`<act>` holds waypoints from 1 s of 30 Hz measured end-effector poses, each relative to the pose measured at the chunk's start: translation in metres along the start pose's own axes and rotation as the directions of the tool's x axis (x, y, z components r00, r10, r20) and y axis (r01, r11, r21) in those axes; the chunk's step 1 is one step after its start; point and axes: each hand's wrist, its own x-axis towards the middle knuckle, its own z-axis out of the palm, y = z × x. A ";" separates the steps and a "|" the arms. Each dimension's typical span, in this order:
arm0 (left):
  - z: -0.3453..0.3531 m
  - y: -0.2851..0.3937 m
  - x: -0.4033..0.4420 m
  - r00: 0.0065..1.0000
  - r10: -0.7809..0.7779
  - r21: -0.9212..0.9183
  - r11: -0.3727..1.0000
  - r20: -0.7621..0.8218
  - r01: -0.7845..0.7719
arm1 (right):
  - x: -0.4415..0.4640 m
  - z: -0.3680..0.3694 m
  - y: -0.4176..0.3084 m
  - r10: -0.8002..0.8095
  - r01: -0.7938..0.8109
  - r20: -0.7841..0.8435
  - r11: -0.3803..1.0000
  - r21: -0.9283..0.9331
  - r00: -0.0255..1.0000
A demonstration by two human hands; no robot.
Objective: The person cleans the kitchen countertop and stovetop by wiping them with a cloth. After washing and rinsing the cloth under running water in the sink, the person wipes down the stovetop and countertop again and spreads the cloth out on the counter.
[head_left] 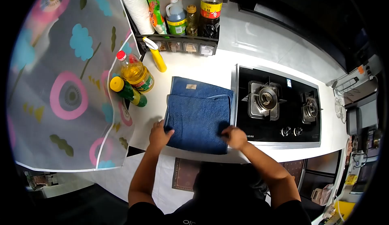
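A blue towel (198, 117) lies folded on the white counter, its upper layer stopping short of the back edge, where a small pale label shows. My left hand (160, 136) is at the towel's lower left edge, thumb spread from the fingers and resting by the cloth. At the lower right edge, my right hand (236, 137) has its fingers curled and pinched on the towel. The fingertips of this hand are partly hidden.
Right of the towel is a black gas stove (279, 107) with two burners. An oil bottle (137, 73), a green bottle (129, 92) and a yellow spray bottle (156, 57) stand left. Behind is a black rack (178, 43) with condiments and a paper roll (138, 12).
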 end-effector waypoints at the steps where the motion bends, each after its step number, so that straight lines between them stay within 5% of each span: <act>1: 0.007 -0.005 -0.011 0.996 -0.064 0.008 0.998 -0.069 0.064 | -0.012 -0.002 -0.012 -0.087 0.097 0.116 0.992 -0.083 0.989; 3: 0.022 -0.015 -0.026 0.961 -0.182 0.012 0.982 -0.209 0.188 | -0.029 0.009 -0.025 -0.191 0.259 0.279 0.937 -0.232 0.941; 8: 0.039 -0.061 -0.032 0.917 -0.348 -0.421 0.815 0.193 0.398 | -0.027 0.034 -0.016 -0.176 0.328 0.364 0.848 -0.416 0.915; 10: 0.011 -0.048 -0.042 0.847 -0.399 -0.649 0.548 0.352 0.528 | -0.033 0.022 -0.011 -0.154 0.239 0.448 0.961 -0.140 0.881; 15: -0.085 -0.038 -0.074 0.786 -0.274 -0.600 0.523 0.554 0.605 | -0.046 -0.059 -0.050 -0.257 -0.027 0.772 0.942 0.333 0.581; 17: -0.104 -0.025 -0.071 0.820 -0.284 -0.735 0.366 0.496 0.571 | -0.042 -0.083 -0.058 -0.282 -0.226 0.785 0.856 0.466 0.551; 21: -0.073 -0.021 -0.018 0.840 -0.271 -0.834 0.175 0.469 0.523 | 0.000 -0.074 -0.026 -0.174 -0.289 0.569 0.722 0.629 0.804; 22: -0.063 -0.006 -0.008 0.888 -0.273 -0.909 0.094 0.370 0.407 | 0.016 -0.080 -0.022 -0.007 -0.290 0.509 0.815 0.502 0.861; 23: -0.044 -0.010 0.009 0.952 -0.112 -0.959 -0.056 0.284 0.279 | 0.028 -0.084 -0.020 0.149 -0.310 0.411 0.880 0.360 0.899; 25: -0.025 0.002 0.033 0.978 -0.176 -0.842 0.507 0.112 0.187 | 0.033 -0.072 -0.016 0.222 -0.238 -0.099 0.953 -0.189 0.970; 26: -0.019 -0.002 0.035 0.987 -0.157 -0.687 0.713 0.041 0.142 | 0.028 -0.067 -0.018 0.135 -0.187 -0.192 0.939 -0.288 0.972; 28: -0.008 -0.013 0.033 0.995 -0.062 -0.239 0.970 -0.072 0.044 | 0.021 -0.058 -0.023 0.004 -0.038 -0.163 0.978 -0.206 0.987; 30: 0.003 -0.018 0.025 0.974 -0.122 -0.168 0.982 -0.193 0.090 | 0.013 -0.039 -0.027 -0.071 0.075 0.030 0.985 -0.154 0.997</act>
